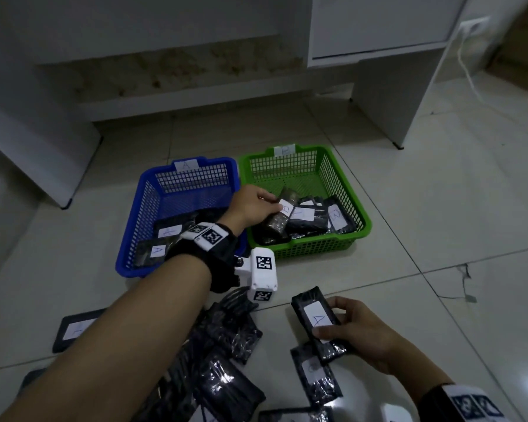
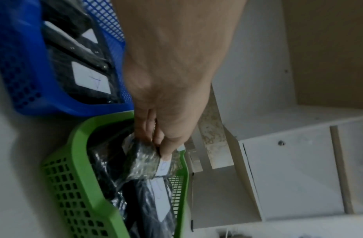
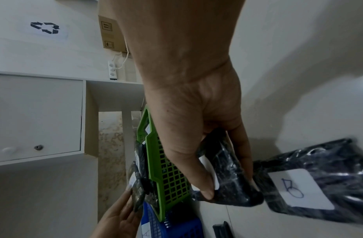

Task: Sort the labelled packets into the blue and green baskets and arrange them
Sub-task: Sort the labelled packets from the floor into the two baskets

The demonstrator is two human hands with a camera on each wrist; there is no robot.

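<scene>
A blue basket (image 1: pixel 128 239) tagged A and a green basket (image 1: pixel 358 208) tagged B stand side by side on the floor. My left hand (image 1: pixel 272 205) reaches into the green basket and pinches a black packet labelled B (image 1: pixel 282 216) by its upper end, over other B packets (image 1: pixel 337 217). In the left wrist view the left hand (image 2: pixel 162 145) grips that packet (image 2: pixel 146 162) inside the green basket (image 2: pixel 80 177). Nearer me, my right hand (image 1: pixel 329 319) holds a packet labelled A (image 1: pixel 310 306) just above the floor; the right wrist view shows thumb and fingers round this packet (image 3: pixel 229 177).
Several loose black packets (image 1: pixel 226 345) lie in a pile on the tiled floor in front of me, one labelled B (image 3: pixel 319 177) beside my right hand. The blue basket holds A packets (image 1: pixel 157 251). A white desk leg (image 1: pixel 387 111) and a cable (image 1: pixel 470 77) stand behind the baskets.
</scene>
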